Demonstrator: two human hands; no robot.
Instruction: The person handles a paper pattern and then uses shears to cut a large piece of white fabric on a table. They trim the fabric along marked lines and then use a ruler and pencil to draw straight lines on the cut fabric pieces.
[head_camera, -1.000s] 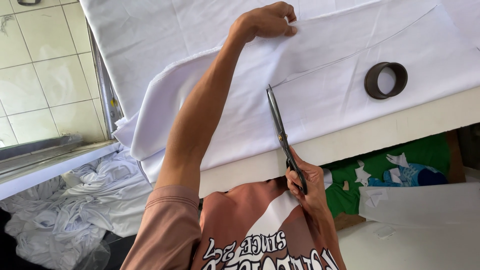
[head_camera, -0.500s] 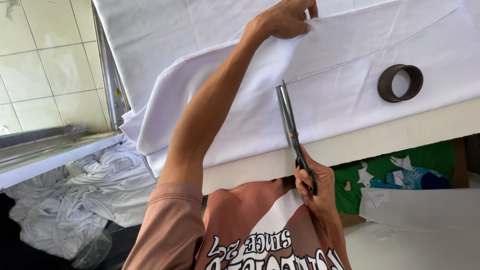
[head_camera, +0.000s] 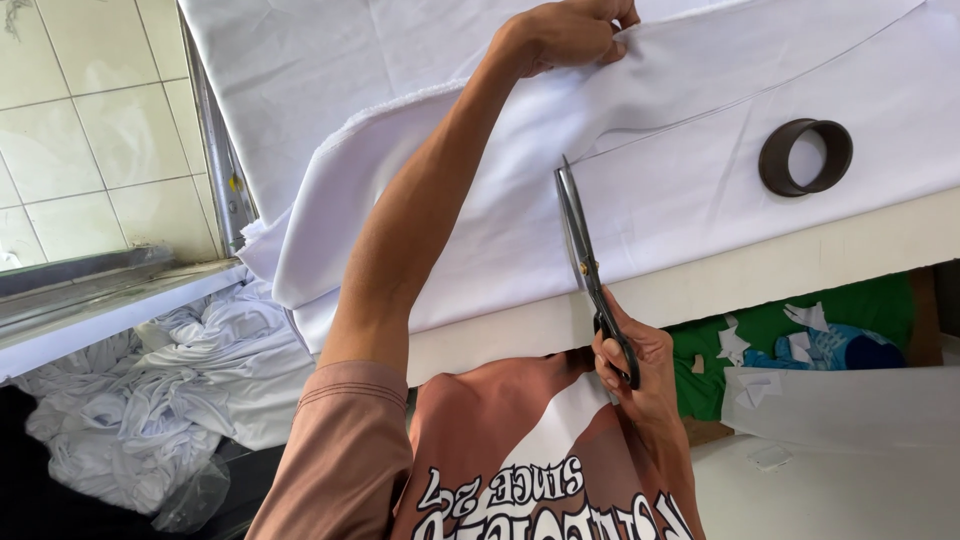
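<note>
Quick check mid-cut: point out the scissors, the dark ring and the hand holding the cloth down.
scissors (head_camera: 578, 245), head view, on the blades just above the pivot.
dark ring (head_camera: 782, 172), head view, on its left wall.
left hand (head_camera: 570, 30), head view, on the back of the hand.

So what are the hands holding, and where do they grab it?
The right hand holds the scissors by the black handle loops. The left hand pinches the white fabric at a raised fold near the far side.

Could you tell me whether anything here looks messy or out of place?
Mostly the heap of crumpled white cloth on the floor at left, and white offcuts strewn over green fabric under the table edge.
</note>
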